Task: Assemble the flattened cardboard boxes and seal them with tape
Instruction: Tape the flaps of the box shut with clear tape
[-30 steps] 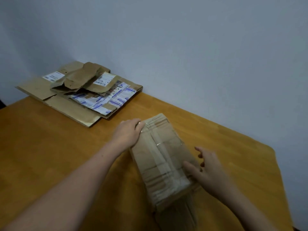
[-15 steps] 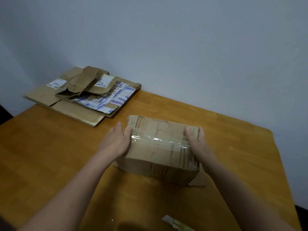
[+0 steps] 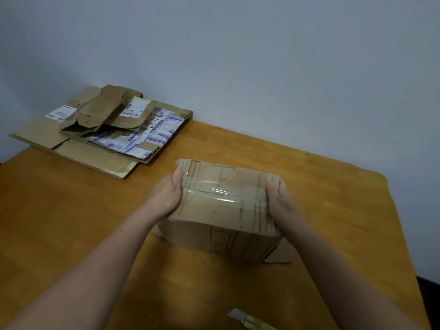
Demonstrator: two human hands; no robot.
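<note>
We're over a wooden table [image 3: 71,222] the colour of honey, pushed up to a plain pale wall [image 3: 262,67] that fills the view from 10 to 2 o'clock. Up at 10 o'clock sits a pile of flattened boxes [image 3: 100,129], labels showing, its far edge against the wall and one corner hanging off the table. Down at 6 o'clock, right at the frame's edge, a small pale object [image 3: 250,321] peeks in, too cut off to name.

Dead centre is the box [image 3: 221,210], assembled and lying broadside, a shiny strip of clear tape [image 3: 214,194] running across its top, a loose cardboard flap [image 3: 281,254] poking out at its 4 o'clock corner. Both bare forearms reach in from 7 and 5 o'clock. The left hand [image 3: 164,196] clasps the 9 o'clock end, palm flat to the side, thumb hooked over the top edge. The right hand [image 3: 283,203] grasps the 3 o'clock end, fingers curled onto the top.

A second ago the box lay end-on, pointing away, with the right hand spread open beside it; it has swung round broadside, and both hands have closed on its ends
</note>
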